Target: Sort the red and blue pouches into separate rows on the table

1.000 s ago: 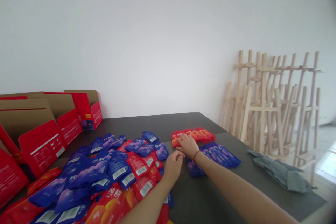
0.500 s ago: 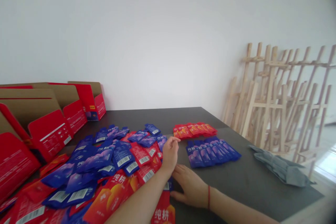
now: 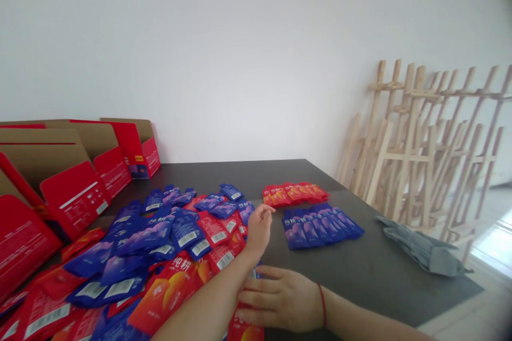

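My left hand (image 3: 260, 226) is raised at the right edge of a heap of pouches, its fingers curled in and no pouch showing in it. Below it, my right hand (image 3: 280, 298), a red cord at the wrist, reaches left with its fingers stretched out and apart over a red pouch (image 3: 246, 330) by the near edge of the table. In the heap, blue pouches (image 3: 150, 234) lie mixed with red ones (image 3: 168, 293), some with barcodes up. Right of my left hand lies an overlapping row of blue pouches (image 3: 320, 226). Behind it is a similar row of red pouches (image 3: 294, 193).
Open red cardboard boxes (image 3: 78, 197) stand along the left side of the dark table (image 3: 384, 261). A folded grey bag (image 3: 424, 250) lies near the right edge. Wooden easels (image 3: 408, 154) lean by the white wall beyond that edge.
My right hand has moved down and left, from beside my left wrist onto the red pouch, and its fingers have spread. My left hand is nearly still. The view has shifted slightly.
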{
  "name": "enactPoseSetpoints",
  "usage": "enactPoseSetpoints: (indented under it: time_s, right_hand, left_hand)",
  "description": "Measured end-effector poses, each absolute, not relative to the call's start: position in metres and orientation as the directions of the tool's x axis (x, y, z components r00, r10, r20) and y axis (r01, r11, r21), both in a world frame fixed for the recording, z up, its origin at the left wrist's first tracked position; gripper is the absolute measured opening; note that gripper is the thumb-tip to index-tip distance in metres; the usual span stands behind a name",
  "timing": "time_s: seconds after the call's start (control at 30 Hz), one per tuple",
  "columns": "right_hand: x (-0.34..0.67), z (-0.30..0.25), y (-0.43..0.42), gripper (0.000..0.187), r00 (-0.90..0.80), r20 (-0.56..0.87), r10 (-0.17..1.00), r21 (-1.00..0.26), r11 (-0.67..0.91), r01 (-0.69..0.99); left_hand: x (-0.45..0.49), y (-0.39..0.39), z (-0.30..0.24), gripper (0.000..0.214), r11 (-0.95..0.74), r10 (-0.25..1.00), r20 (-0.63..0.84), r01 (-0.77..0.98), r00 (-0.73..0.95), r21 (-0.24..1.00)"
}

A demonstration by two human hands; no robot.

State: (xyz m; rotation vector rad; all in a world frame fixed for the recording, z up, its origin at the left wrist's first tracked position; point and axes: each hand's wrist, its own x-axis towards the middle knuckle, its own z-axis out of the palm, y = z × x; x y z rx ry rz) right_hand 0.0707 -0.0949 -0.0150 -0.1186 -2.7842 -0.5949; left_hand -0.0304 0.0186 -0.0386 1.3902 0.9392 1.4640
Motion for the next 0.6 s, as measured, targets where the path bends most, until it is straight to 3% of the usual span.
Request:
enactPoseSetpoints:
  time_s: [0.1, 0.33, 0.5, 0.6]
  right_hand:
    - [0.068, -0.02, -0.092, 0.03, -0.947, 0.321, 0.004, 0.398, 0.907, 0.139]
    - [0.071, -0.037, -0.093, 0.032, -0.916, 0.388, 0.1, 0.247, 0.946, 0.209]
    - [0.094, -0.037, -0.084, 0.026, -0.792, 0.554, 0.257, 0.134, 0.911, 0.39]
    - [0.112, -0.038, -0.072, 0.027, -0.668, 0.644, 0.373, 0.044, 0.854, 0.519]
  left_hand:
    - [-0.031, 0.019, -0.039, 0.014, -0.32, 0.946, 0.323, -0.093, 0.018, 0.943]
    - [-0.031, 0.016, -0.037, 0.014, -0.31, 0.948, 0.314, -0.082, 0.043, 0.947]
    - [-0.03, 0.015, -0.035, 0.014, -0.271, 0.96, 0.275, -0.078, 0.051, 0.959]
    - [-0.028, 0.016, -0.037, 0.014, -0.171, 0.973, 0.183, -0.095, 0.137, 0.981]
